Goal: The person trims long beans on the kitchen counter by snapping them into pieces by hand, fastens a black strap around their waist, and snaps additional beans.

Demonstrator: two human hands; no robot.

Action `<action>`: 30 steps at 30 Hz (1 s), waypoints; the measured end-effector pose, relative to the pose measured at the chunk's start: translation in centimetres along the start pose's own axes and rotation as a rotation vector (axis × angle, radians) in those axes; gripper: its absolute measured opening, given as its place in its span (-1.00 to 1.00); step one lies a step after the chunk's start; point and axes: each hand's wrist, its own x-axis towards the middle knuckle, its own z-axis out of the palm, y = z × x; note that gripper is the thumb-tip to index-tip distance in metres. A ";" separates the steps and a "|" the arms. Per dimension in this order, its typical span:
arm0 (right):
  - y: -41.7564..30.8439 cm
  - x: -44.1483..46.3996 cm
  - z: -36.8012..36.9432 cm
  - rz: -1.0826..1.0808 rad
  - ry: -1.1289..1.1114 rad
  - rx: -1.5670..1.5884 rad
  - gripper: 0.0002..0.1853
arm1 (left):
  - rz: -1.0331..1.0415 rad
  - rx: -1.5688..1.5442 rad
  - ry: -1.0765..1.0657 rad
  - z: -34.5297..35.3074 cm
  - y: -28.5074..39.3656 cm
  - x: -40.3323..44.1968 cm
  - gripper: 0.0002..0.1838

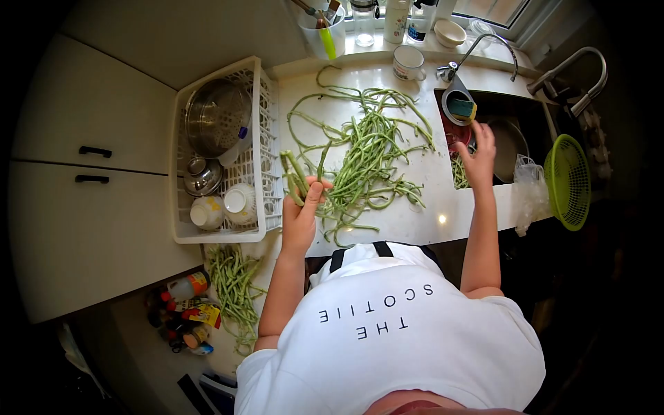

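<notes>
My left hand [304,214] is closed around a few long green bean pieces [296,181], which stick up past the thumb and fingers. Just right of it, a big tangled heap of long green beans [373,152] lies on the white counter [422,225]. My right hand [478,155] hovers at the left part of the sink [539,128], fingers apart and nothing seen in them. Below that hand, cut bean pieces [458,171] show in the sink; the red container [454,133] near them is partly hidden.
A white dish rack [266,173] with bowls and a steel colander stands at left. More beans [235,287] lie beside bottles at lower left. A sponge [462,108] sits in a holder by the tap [449,71]. A green basket [567,181] leans right of the sink.
</notes>
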 end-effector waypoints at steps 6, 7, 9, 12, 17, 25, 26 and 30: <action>-11.6 -6.1 7.5 -0.057 -0.732 0.432 -0.65 | -0.143 -0.162 -0.100 2.2 1.1 0.9 -0.77; -11.9 -6.1 8.1 -0.057 -0.729 0.437 -0.65 | -0.142 -0.156 -0.102 2.1 1.4 0.9 -0.77; -12.0 -6.0 9.5 0.083 -0.966 0.491 -0.73 | -0.182 -0.191 0.098 1.1 2.1 1.1 -0.85; -11.2 -5.6 10.0 0.152 -0.911 0.533 -0.76 | -0.094 -0.409 0.317 -1.7 1.7 1.6 -0.83; -9.6 -5.2 9.3 0.343 -0.907 0.550 -0.71 | -0.034 -0.558 0.521 -5.7 2.0 1.7 -0.76; -8.9 -4.8 7.4 0.323 -0.777 0.489 -0.79 | 0.094 -0.661 0.443 -7.7 2.3 2.1 -0.72; -9.0 -4.7 7.3 0.275 -0.760 0.478 -0.81 | 0.106 -0.641 0.445 -7.5 2.3 2.1 -0.74; -8.6 -4.4 6.8 0.112 -0.668 0.413 -0.85 | 0.140 -0.619 0.353 -7.1 2.7 1.8 -0.78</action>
